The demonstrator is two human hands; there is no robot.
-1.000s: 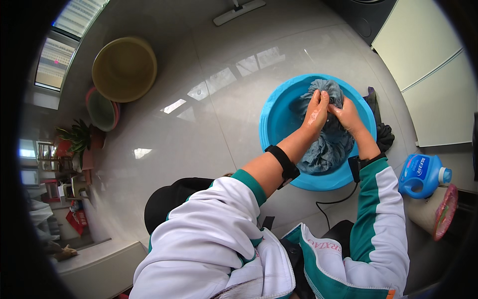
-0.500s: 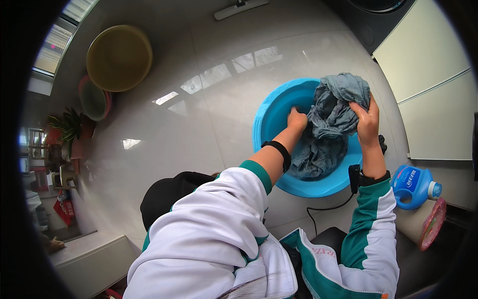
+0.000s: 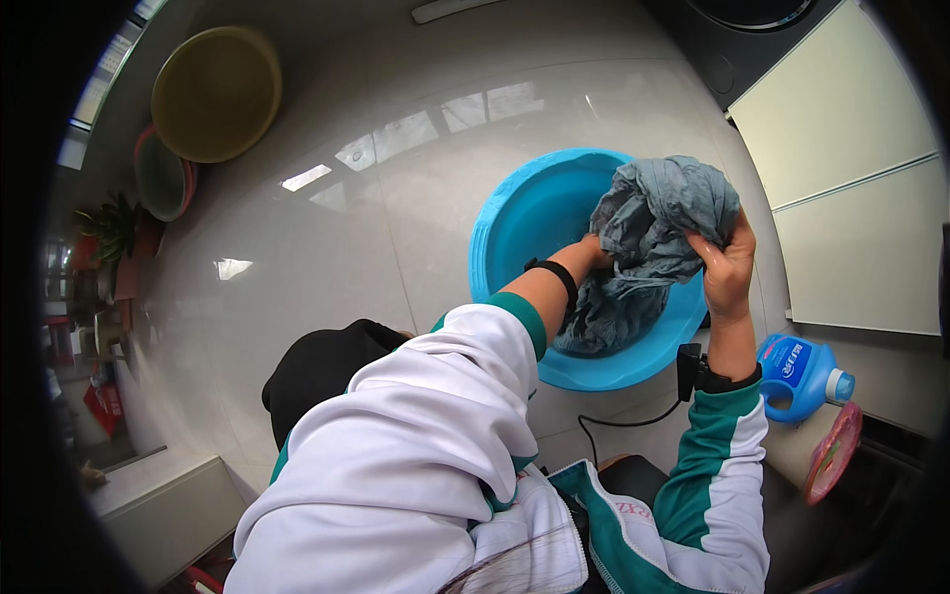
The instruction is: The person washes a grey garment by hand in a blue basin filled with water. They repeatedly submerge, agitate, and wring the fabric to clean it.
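A wet, crumpled grey-blue cloth, perhaps a garment, is lifted in a bunch over the right side of a bright blue basin. Its lower part hangs down and lies in the bottom of the basin. My right hand is closed on the right edge of the bunch, its thumb on the near face. My left hand reaches into the basin and touches the cloth's left side. Folds cover the left fingers, so their grip is hidden.
A blue detergent bottle stands right of the basin, beside a tub with a pink rim. White cabinets line the right side. A black cable runs near my right wrist. A tan basin sits far left.
My left hand has moved from the bare basin wall to the cloth, its fingers slipping behind the folds. My right hand still holds the bunch up. The whole view has shifted slightly.
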